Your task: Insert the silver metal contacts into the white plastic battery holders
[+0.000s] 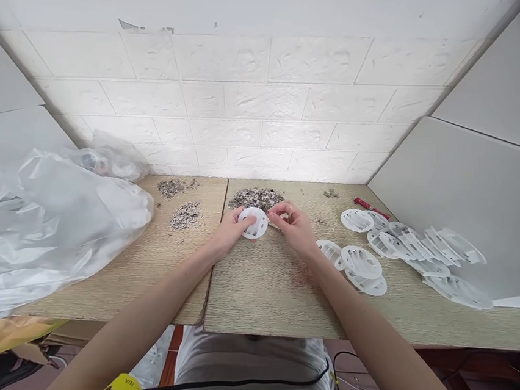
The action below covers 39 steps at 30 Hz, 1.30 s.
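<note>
A white round plastic disc [259,226] with slots and small metal bits in it is tilted up above the table's middle. My left hand [235,227] grips it from the left, thumb over its face. Just right of the disc's edge is my right hand [292,221], its thumb and forefinger pinched together. Whatever lies between those fingertips is too small to make out. Behind both hands a heap of small metal pieces [255,198] spreads on the table.
Similar white discs [362,262] lie stacked and overlapping at right, near a red pen-like object [371,207]. More small metal pieces [186,215] lie in piles at left. A large clear plastic bag [73,219] covers the left side. White brick-patterned wall [252,110] stands behind the table.
</note>
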Available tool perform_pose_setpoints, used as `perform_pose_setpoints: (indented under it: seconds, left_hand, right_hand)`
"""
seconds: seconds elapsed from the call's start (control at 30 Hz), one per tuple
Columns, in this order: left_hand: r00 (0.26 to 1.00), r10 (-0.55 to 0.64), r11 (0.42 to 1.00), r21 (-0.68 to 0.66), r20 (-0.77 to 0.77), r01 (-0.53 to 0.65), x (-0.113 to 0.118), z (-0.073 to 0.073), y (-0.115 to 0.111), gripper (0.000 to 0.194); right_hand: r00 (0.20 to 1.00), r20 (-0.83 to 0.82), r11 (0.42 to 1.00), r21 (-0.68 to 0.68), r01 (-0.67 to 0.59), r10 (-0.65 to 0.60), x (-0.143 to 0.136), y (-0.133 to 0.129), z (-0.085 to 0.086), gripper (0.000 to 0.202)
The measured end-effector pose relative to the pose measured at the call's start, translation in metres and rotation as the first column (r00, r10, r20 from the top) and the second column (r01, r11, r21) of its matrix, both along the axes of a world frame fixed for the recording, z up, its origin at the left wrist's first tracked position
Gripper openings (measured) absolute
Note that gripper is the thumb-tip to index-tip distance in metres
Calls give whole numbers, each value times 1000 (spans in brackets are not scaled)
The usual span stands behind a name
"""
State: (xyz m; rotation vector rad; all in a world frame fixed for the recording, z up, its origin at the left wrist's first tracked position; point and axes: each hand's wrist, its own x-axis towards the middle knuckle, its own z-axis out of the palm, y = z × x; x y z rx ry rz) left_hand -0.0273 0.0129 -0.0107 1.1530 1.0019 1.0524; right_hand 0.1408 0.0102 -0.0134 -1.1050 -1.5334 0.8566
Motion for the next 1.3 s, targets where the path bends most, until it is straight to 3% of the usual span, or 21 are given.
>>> perform_pose_setpoints:
  seconds: [0.17,0.3,0.47,0.7,0.83,1.03,1.3]
  left_hand:
    - [997,26,999,33,-67,-23,0,-6,2,27]
    - [995,-22,995,93,-95,31,-1,-9,3,23]
    - [992,-121,991,56,-31,123,1,-5,0,32]
    - [989,-147,988,49,-27,148,1,-7,0,40]
    - [985,-163,984,63,-55,166,0,-6,-2,43]
    - [981,-80,974,194,-178,115,-1,-7,-1,38]
    - [982,-82,982,157,-171,109,-1,-13,2,40]
  right_hand:
    - [999,-46,1000,25,-11,12,-3,-1,2,20]
    - [993,113,994,108,30,-42,-8,-3,0,16]
    - [983,156,987,142,71,-93,-12,-5,-2,14]
    - [980,177,992,102,74,-91,-11,-5,-2,15]
    - [991,119,997,58,58,-64,-11,-6,-2,15]
    - [1000,10,999,-41,-7,7,-13,-6,-3,15]
    - [992,-120,990,-133,-48,32,-12,-2,-6,22]
